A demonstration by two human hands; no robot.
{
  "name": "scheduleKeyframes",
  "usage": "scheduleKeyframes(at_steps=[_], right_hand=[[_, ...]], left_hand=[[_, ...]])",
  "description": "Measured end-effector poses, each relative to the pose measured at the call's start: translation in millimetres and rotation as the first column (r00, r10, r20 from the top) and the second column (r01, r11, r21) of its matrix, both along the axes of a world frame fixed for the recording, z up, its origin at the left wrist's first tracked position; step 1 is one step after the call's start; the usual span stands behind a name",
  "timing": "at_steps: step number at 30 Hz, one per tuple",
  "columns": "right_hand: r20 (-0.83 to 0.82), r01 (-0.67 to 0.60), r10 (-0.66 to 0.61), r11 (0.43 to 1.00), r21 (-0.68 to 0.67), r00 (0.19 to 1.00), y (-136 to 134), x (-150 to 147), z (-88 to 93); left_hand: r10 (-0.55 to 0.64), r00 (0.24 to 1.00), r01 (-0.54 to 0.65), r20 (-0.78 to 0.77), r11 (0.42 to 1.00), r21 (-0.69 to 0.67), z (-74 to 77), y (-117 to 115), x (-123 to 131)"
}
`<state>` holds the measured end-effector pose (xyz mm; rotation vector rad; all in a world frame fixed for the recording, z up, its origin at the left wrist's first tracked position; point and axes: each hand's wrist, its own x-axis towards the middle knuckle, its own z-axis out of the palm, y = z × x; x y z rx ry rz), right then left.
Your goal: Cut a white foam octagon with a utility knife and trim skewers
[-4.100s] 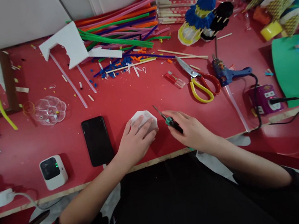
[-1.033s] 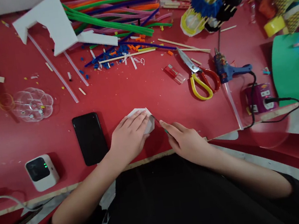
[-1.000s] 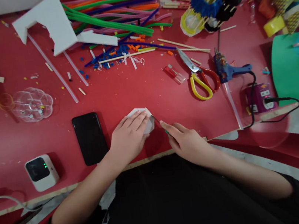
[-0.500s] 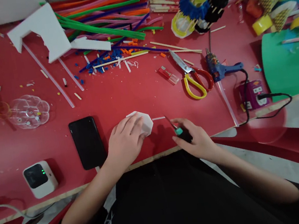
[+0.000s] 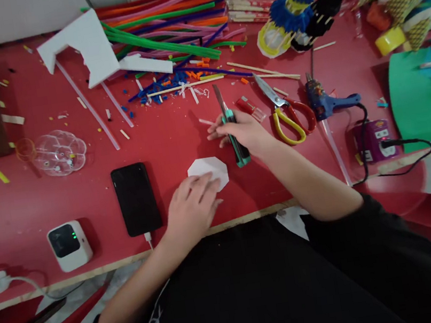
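An eight-sided white foam piece (image 5: 210, 166) lies flat on the red table in front of me. My left hand (image 5: 194, 202) rests over its lower left edge, fingers stretched out and slightly apart. Up and to the right, my right hand (image 5: 241, 131) is closed around a green and black utility knife (image 5: 232, 126), whose blade is out and points away from me. A thin white strip (image 5: 206, 122) shows by the right fingertips; whether they touch it, I cannot tell.
Scissors (image 5: 283, 111), a glue gun (image 5: 330, 102) and a purple power socket (image 5: 376, 140) lie to the right. A phone (image 5: 136, 199) is at the left. Pipe cleaners (image 5: 171, 25), scraps and a cut white foam board (image 5: 91, 48) spread along the back.
My right hand has moved up and left with the knife, away from the table's front edge, to near the thin strip. My left hand has slid down, uncovering more of the foam piece.
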<state>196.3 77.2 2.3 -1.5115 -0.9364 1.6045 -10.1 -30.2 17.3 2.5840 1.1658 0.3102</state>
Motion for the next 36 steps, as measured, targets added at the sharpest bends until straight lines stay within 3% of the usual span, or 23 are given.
scheduleKeyframes(at_steps=[4,8,11,13,18,22,26,28,31,36], right_hand=[[-0.02,0.015,-0.014,0.998,0.061,1.0,41.2,-14.0,-5.9],[-0.013,0.045,-0.044,0.98,0.191,0.999,54.9,-15.7,-12.4],[-0.02,0.058,-0.055,0.957,0.285,0.998,46.2,-10.2,-11.9],[-0.092,0.09,-0.067,0.956,0.278,0.993,33.9,-4.6,-8.1],[-0.175,0.127,-0.105,0.984,0.123,0.979,-2.4,14.8,4.4],[-0.043,0.04,-0.042,0.999,-0.036,0.998,-31.2,31.6,9.1],[0.198,-0.178,0.172,0.984,0.009,0.965,-64.3,42.9,10.6],[0.409,-0.29,0.229,0.952,0.095,0.883,-80.2,45.2,12.3],[0.67,-0.44,0.196,0.872,0.216,0.717,-97.8,45.0,15.9],[0.812,-0.554,0.124,0.788,0.269,0.57,-108.9,40.5,19.4]], left_hand=[[-0.049,0.996,0.043,0.079,0.996,0.078,-2.9,-13.5,12.9],[-0.049,0.966,0.018,0.255,0.992,0.122,-2.8,-12.8,9.2],[0.088,0.97,-0.104,0.225,0.993,0.06,-1.5,-0.6,-0.2],[0.169,0.969,-0.167,0.181,0.986,-0.026,-0.9,10.5,-8.3],[0.036,0.986,-0.004,0.162,0.981,-0.195,-6.3,30.0,-23.3],[0.001,0.985,0.035,0.173,0.978,-0.204,-13.1,34.1,-21.0],[-0.009,0.996,0.022,0.086,0.989,-0.147,-8.4,35.4,-14.1],[-0.022,1.0,0.023,0.014,0.995,-0.098,-1.7,34.1,-9.9],[-0.042,0.997,0.039,-0.063,0.998,-0.052,7.4,28.8,-0.6],[-0.034,0.993,0.033,-0.117,0.999,-0.007,4.8,20.1,14.3]])
